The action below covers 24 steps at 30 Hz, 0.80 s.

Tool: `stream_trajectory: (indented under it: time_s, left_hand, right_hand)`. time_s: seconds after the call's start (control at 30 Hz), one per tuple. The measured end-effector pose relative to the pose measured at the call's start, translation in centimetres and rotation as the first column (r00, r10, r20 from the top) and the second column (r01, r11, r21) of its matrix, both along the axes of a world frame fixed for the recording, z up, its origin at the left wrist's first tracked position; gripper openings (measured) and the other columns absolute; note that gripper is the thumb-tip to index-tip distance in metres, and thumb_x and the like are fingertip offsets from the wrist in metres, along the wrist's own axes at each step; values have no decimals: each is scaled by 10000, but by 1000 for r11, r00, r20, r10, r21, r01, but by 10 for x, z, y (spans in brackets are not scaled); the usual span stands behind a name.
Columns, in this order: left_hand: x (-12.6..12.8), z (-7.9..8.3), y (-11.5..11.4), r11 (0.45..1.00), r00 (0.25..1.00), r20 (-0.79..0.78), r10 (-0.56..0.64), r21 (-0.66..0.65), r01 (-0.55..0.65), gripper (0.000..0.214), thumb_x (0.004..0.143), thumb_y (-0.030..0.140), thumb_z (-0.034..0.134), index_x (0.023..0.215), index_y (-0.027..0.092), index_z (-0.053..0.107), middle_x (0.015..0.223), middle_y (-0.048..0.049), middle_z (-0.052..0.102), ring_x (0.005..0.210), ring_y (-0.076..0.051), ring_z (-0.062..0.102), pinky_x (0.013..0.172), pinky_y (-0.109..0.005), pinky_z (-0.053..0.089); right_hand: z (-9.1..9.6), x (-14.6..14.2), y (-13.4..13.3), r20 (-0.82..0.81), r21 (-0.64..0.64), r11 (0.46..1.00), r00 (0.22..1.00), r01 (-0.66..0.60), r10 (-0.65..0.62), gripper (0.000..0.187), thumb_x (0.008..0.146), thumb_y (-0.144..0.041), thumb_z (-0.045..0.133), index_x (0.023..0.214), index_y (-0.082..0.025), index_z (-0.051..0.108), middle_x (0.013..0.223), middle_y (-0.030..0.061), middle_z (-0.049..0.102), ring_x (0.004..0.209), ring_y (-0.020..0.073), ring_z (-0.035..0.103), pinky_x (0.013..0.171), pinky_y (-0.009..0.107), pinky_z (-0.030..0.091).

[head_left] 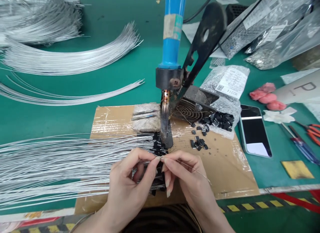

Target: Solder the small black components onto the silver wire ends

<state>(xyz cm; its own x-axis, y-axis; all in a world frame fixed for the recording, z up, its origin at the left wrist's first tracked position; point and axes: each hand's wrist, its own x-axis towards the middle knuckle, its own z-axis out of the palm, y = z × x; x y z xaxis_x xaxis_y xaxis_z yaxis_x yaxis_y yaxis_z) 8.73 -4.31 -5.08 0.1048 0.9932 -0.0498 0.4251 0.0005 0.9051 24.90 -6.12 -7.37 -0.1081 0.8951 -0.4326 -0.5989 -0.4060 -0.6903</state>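
Observation:
In the centre of the head view, the fingertips of my left hand and my right hand meet, both closed in a pinch. Whatever is between my left finger and thumb is too small to make out. A thin wire, likely solder, runs from my right fingertips across that hand. Just beyond them, the tip of a blue-handled soldering iron points down from a black metal bracket. Under and beside my left hand lie many white cables with black ends.
A cardboard sheet carries loose black pieces and a spill from a plastic bag. White cable bundles lie at back left. To the right are a phone, screwdriver, orange-handled pliers and yellow sponge.

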Motion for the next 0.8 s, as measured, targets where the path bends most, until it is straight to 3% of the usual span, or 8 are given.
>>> stream_trajectory:
  time_s: [0.13, 0.33, 0.47, 0.63, 0.73, 0.8]
  left_hand:
    - [4, -1, -1, 998, 998, 21, 66, -7, -65, 140, 968, 217, 685, 830, 229, 707, 662, 32, 646, 553, -109, 499, 510, -236, 380]
    - [2, -6, -4, 999, 1000, 9, 22, 37, -22, 113, 975, 201, 688, 865, 221, 702, 676, 22, 692, 566, -114, 588, 514, -221, 433]
    - [1, -9, -5, 999, 1000, 12, 22, 37, -22, 98, 985, 190, 680, 894, 220, 697, 719, 2, 752, 619, -133, 678, 545, -218, 487]
    - [3, -9, -3, 999, 999, 36, 35, 18, -36, 100, 980, 197, 685, 884, 219, 701, 716, 3, 755, 617, -132, 682, 534, -210, 486]
    - [3, -6, -1, 998, 997, 40, 61, -13, -60, 101, 968, 217, 697, 867, 213, 708, 712, 2, 749, 603, -124, 651, 522, -207, 457]
    - [2, -5, 1, 995, 996, 36, 87, -46, -86, 100, 960, 228, 704, 863, 208, 715, 715, 6, 730, 597, -113, 616, 529, -206, 441]
  right_hand:
    - [-1, -3, -1, -25, -2, 999, 999, 34, -34, 141, 898, -318, 846, 852, -185, 856, 635, -3, 736, 436, 79, 652, 438, 151, 592]
    - [-4, -16, -5, -67, -9, 987, 985, 159, -159, 130, 887, -314, 850, 858, -189, 870, 598, -3, 729, 411, 72, 633, 419, 136, 575]
    - [-3, -23, -7, -62, -31, 973, 971, 227, -229, 115, 841, -313, 880, 857, -199, 880, 682, 17, 771, 466, 79, 658, 415, 130, 576]
    - [-2, -25, -7, -54, -22, 975, 973, 222, -222, 117, 844, -329, 876, 870, -215, 882, 670, 23, 771, 493, 99, 661, 402, 145, 577]
    - [0, -17, -7, 58, 5, 984, 983, 175, -175, 154, 871, -365, 850, 912, -220, 883, 719, 40, 785, 490, 119, 672, 394, 181, 576]
    - [2, -3, -7, 269, 51, 980, 943, 190, -197, 147, 895, -360, 830, 938, -229, 880, 761, 41, 793, 473, 112, 664, 434, 209, 586]
